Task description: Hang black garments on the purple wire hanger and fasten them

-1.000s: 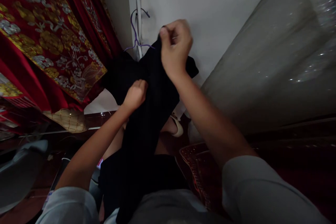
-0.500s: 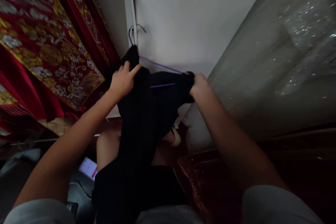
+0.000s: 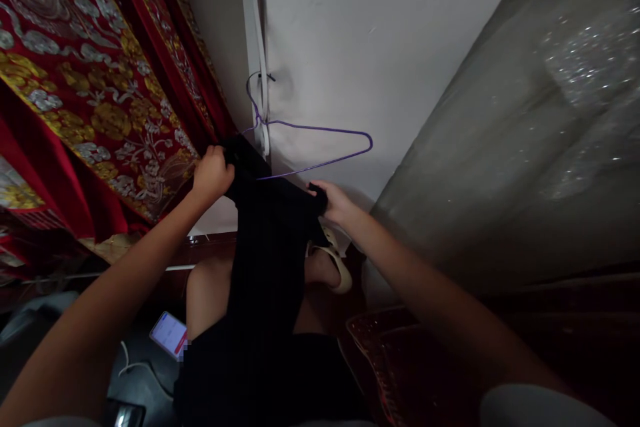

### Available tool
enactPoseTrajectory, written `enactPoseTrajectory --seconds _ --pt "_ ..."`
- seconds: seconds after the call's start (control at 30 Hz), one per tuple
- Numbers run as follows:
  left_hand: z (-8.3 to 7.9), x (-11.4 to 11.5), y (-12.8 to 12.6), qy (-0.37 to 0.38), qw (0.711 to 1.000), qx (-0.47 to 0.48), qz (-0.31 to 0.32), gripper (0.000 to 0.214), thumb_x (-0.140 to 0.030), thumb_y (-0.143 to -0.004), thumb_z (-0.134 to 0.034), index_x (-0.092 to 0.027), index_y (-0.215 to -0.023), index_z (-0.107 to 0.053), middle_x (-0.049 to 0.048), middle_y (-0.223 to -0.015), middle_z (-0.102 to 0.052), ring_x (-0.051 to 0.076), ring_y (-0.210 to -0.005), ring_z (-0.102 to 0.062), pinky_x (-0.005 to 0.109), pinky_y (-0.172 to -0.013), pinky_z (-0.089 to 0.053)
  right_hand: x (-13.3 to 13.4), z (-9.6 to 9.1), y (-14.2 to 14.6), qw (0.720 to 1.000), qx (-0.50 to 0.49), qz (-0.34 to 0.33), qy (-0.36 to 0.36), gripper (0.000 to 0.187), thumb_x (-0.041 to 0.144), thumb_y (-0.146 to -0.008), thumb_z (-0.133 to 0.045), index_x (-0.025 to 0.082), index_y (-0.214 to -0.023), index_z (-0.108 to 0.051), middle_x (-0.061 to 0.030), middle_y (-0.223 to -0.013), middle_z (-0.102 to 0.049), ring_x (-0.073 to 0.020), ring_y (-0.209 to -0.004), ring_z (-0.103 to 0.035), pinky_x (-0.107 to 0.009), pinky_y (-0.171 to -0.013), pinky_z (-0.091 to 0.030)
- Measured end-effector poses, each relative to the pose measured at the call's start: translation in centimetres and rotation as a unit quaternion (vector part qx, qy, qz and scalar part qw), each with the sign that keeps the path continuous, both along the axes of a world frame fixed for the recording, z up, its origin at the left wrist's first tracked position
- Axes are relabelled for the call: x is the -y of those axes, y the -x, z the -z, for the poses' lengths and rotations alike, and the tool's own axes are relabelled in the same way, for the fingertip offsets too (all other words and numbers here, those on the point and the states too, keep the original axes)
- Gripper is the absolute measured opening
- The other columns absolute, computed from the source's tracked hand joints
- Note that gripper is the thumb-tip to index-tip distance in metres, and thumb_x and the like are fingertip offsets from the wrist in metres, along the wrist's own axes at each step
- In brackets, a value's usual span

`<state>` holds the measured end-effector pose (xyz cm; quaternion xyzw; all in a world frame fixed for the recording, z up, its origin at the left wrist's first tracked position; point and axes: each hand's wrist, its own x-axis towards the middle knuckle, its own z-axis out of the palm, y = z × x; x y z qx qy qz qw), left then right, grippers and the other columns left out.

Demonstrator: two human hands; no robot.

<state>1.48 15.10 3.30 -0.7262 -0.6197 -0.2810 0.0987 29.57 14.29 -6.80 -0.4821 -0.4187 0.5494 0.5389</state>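
A black garment [image 3: 267, 260] hangs down in front of me from both hands. My left hand [image 3: 213, 173] is closed on its upper left corner. My right hand [image 3: 334, 202] grips its upper right corner. Just above the cloth a purple wire hanger [image 3: 320, 130] hangs bare from a hook [image 3: 260, 77] on the white wall, its lower bar close over the garment's top edge.
Red and gold embroidered fabric [image 3: 75, 80] hangs at the left. A grey glittery sheet [image 3: 525, 133] slopes at the right. Below are my bare leg and a cream sandal [image 3: 337, 263], a lit phone [image 3: 169, 333] with a cable, and a dark red patterned surface [image 3: 400, 360].
The garment has come off the hanger: both hands have moved down with it, and the purple hanger now hangs bare on the wall.
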Motion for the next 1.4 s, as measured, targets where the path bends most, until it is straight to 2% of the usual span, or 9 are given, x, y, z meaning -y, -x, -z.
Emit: enactPoseTrajectory --seconds 0.2,0.3,0.43,0.67,0.8,0.9,1.03,1.23,1.4 --pt "2.7 3.0 4.0 0.287 0.927 0.238 0.036 0.013 -0.022 -0.077 -0.065 -0.015 -0.076 -0.075 0.0102 -0.075 -0.075 0.027 -0.076 -0.073 0.036 -0.068 -0.059 1.0 0.6 3.1 0.994 0.041 0.1 -0.017 0.013 0.019 -0.072 -0.069 0.022 -0.085 -0.066 0.0004 -0.091 -0.07 -0.0163 -0.095 -0.061 -0.027 -0.088 -0.046" --pt "3.5 6.9 3.3 0.323 0.891 0.301 0.104 0.017 -0.026 -0.082 -0.065 -0.018 -0.079 -0.079 0.0077 -0.082 -0.078 0.023 -0.074 -0.073 0.032 -0.066 -0.058 3.2 0.3 5.8 0.998 0.067 -0.015 -0.014 0.01 0.029 -0.081 -0.071 0.02 -0.082 -0.072 -0.0033 -0.09 -0.073 -0.0186 -0.094 -0.064 -0.032 -0.094 -0.046" --pt "3.4 12.0 0.2 0.222 0.907 0.209 0.29 0.025 -0.019 -0.09 -0.054 -0.019 -0.098 -0.078 0.0065 -0.096 -0.078 0.023 -0.092 -0.073 0.04 -0.089 -0.058 6.7 -1.5 9.4 0.954 0.007 -0.301 -0.004 0.051 0.068 -0.088 -0.064 0.019 -0.08 -0.073 -0.0062 -0.085 -0.073 -0.0216 -0.09 -0.068 -0.036 -0.09 -0.052" --pt "3.1 11.9 -0.9 -0.086 0.915 0.203 0.337 0.077 -0.038 -0.092 -0.073 -0.024 -0.157 -0.035 0.0167 -0.15 -0.052 0.031 -0.137 -0.051 0.048 -0.111 -0.047 8.6 -6.1 8.8 0.944 -0.056 -0.319 -0.056 0.047 0.048 -0.062 -0.09 0.02 -0.097 -0.073 -0.0056 -0.091 -0.074 -0.024 -0.088 -0.069 -0.038 -0.083 -0.057" --pt "5.6 10.4 0.4 0.252 0.846 0.231 0.41 0.062 -0.05 -0.087 -0.077 -0.019 -0.137 -0.058 0.0126 -0.129 -0.067 0.029 -0.118 -0.065 0.039 -0.094 -0.057 6.1 -8.2 6.6 0.932 0.155 -0.233 -0.23 0.011 0.019 -0.067 -0.072 0.019 -0.078 -0.07 -0.0035 -0.08 -0.071 -0.0232 -0.083 -0.068 -0.041 -0.087 -0.056" --pt "8.0 10.9 0.9 0.435 0.797 0.15 0.391 0.033 -0.045 -0.091 -0.072 -0.013 -0.098 -0.07 0.0066 -0.092 -0.074 0.023 -0.083 -0.07 0.033 -0.074 -0.057 2.8 -8.7 5.3 0.882 0.232 -0.047 -0.408 0.021 0.011 -0.074 -0.054 0.021 -0.082 -0.071 -0.0046 -0.094 -0.075 -0.0241 -0.103 -0.069 -0.042 -0.104 -0.051" --pt "8.8 12.0 0.9 0.357 0.85 0.078 0.38 0.02 -0.032 -0.094 -0.068 -0.014 -0.104 -0.07 0.0077 -0.101 -0.075 0.022 -0.091 -0.069 0.033 -0.083 -0.054 -1.4 -6.7 4.4 0.84 0.293 0.175 -0.423 0.029 0.011 -0.079 -0.053 0.022 -0.099 -0.07 -0.0094 -0.114 -0.073 -0.0271 -0.119 -0.065 -0.047 -0.112 -0.046" --pt "6.2 11.6 2.3 0.368 0.884 -0.05 0.283 0.027 -0.032 -0.103 -0.051 -0.015 -0.101 -0.071 0.0082 -0.092 -0.075 0.019 -0.08 -0.068 0.028 -0.074 -0.05 -4.7 -3.5 4.8 0.932 0.265 0.052 -0.241 0.02 0.023 -0.088 -0.051 0.021 -0.1 -0.067 -0.0097 -0.109 -0.074 -0.0252 -0.109 -0.069 -0.039 -0.097 -0.053" --pt "4.9 9.8 5.3 0.347 0.927 -0.083 0.112 0.041 -0.041 -0.102 -0.049 -0.014 -0.08 -0.07 0.0102 -0.078 -0.071 0.019 -0.067 -0.062 0.03 -0.064 -0.044 -3.5 -3.3 3.4 0.916 0.364 0.059 -0.154 0.018 0.022 -0.08 -0.056 0.021 -0.063 -0.052 -0.0057 -0.065 -0.061 -0.0259 -0.079 -0.065 -0.034 -0.073 -0.048"
